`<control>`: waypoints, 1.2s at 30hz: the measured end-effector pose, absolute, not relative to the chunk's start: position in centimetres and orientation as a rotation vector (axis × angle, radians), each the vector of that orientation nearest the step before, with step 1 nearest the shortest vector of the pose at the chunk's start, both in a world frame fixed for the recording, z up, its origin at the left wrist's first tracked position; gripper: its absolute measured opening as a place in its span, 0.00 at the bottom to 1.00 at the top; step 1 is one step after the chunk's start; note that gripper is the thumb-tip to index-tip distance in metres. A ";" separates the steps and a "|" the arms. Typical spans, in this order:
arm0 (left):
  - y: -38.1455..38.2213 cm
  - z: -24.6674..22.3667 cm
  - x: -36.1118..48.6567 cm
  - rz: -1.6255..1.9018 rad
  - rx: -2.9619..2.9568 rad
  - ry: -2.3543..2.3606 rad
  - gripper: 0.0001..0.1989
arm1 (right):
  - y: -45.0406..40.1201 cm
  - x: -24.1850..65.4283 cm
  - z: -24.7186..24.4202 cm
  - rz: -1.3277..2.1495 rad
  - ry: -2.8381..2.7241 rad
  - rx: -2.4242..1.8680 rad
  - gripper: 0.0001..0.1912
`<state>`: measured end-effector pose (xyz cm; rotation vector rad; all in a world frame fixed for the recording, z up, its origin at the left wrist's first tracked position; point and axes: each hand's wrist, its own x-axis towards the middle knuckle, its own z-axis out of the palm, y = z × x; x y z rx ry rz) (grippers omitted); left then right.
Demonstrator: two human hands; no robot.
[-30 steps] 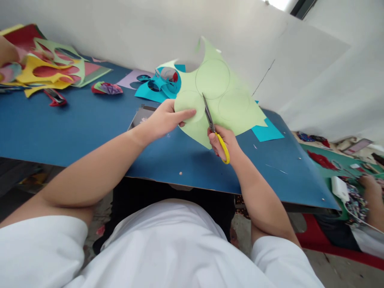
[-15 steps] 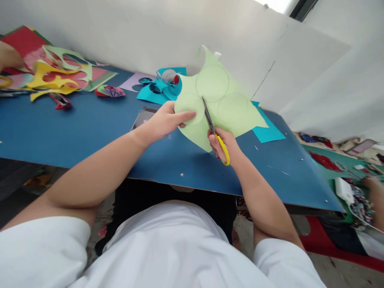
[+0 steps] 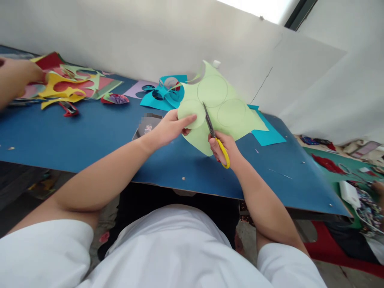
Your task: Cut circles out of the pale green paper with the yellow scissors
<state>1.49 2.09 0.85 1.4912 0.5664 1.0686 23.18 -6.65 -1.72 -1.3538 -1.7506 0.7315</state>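
Note:
Between thumb and fingers, my left hand [image 3: 174, 127] pinches the partly cut circle at the left of a light green paper sheet [image 3: 216, 122]. Pencil-drawn circles show on the sheet, which is held tilted above the table. My right hand [image 3: 223, 148] grips scissors with yellow handles [image 3: 222, 153]. Their dark blades lie against the paper, just right of the pinched circle and below the upper drawn circle. The blades look nearly closed. A thin green strip hangs off the sheet's upper left edge.
Cut blue paper [image 3: 163, 94] lies behind my left hand, near a dark phone-like object [image 3: 147, 125]. Another blue sheet [image 3: 268, 132] is on the right. Colourful paper scraps [image 3: 67, 86] and another person's hand [image 3: 19, 78] are at far left. A green table [image 3: 327, 162] adjoins on the right.
The view has shifted slightly, so the table sits a little lower. The other person's hand at far left reaches further in. My hands keep their grips on the paper and scissors.

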 end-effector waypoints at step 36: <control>0.0 1.1 2.3 1.063 1.464 0.633 0.12 | -7.1 22.5 -1.6 0.723 -1.802 -1.323 0.42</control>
